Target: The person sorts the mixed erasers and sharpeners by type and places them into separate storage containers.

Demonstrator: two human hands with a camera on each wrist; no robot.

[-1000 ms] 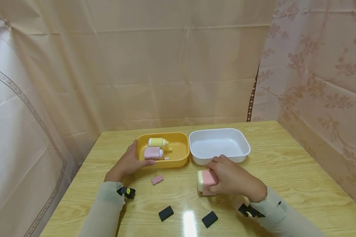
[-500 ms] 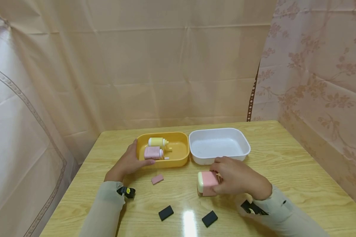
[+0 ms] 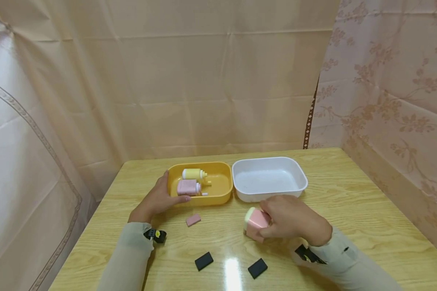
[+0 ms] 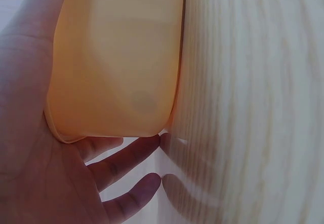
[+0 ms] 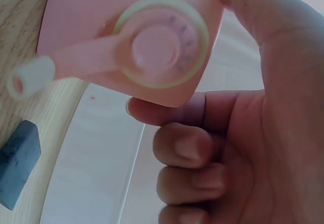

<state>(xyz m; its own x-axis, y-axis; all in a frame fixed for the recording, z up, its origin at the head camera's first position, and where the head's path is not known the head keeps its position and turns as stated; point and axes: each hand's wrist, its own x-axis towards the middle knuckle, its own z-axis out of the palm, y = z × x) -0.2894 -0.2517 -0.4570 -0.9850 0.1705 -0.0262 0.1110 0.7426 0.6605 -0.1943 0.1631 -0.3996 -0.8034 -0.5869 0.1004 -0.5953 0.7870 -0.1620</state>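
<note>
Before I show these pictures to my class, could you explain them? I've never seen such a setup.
No machine here: a person's bare hands. A head camera gives the wide view over the table; cameras on each wrist give the two close ones. The left hand rests against an orange tray holding a yellow object and a pink object. The right hand holds a pink box with a crank, seen in its wrist view. A white tray stands beside the orange one; nearer the person lie a small pink block, a dark block and a second dark block.
</note>
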